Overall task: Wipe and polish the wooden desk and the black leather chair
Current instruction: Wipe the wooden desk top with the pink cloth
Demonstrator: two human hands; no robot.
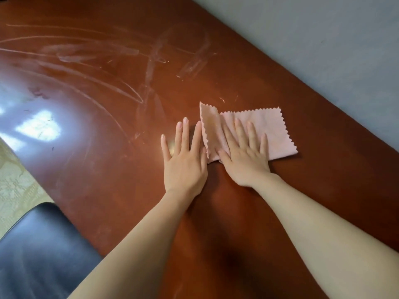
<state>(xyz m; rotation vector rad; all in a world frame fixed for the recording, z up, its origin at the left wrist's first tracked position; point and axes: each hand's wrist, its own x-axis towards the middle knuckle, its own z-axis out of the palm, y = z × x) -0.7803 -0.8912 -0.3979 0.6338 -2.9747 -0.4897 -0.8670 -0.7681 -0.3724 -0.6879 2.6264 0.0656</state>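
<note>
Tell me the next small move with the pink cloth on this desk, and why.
Probably slide the pink cloth forward and to the left under the right hand. That hand lies flat on the cloth, the left hand rests flat on the bare desk beside it, and whitish streaks mark the wood further out on that side.
</note>
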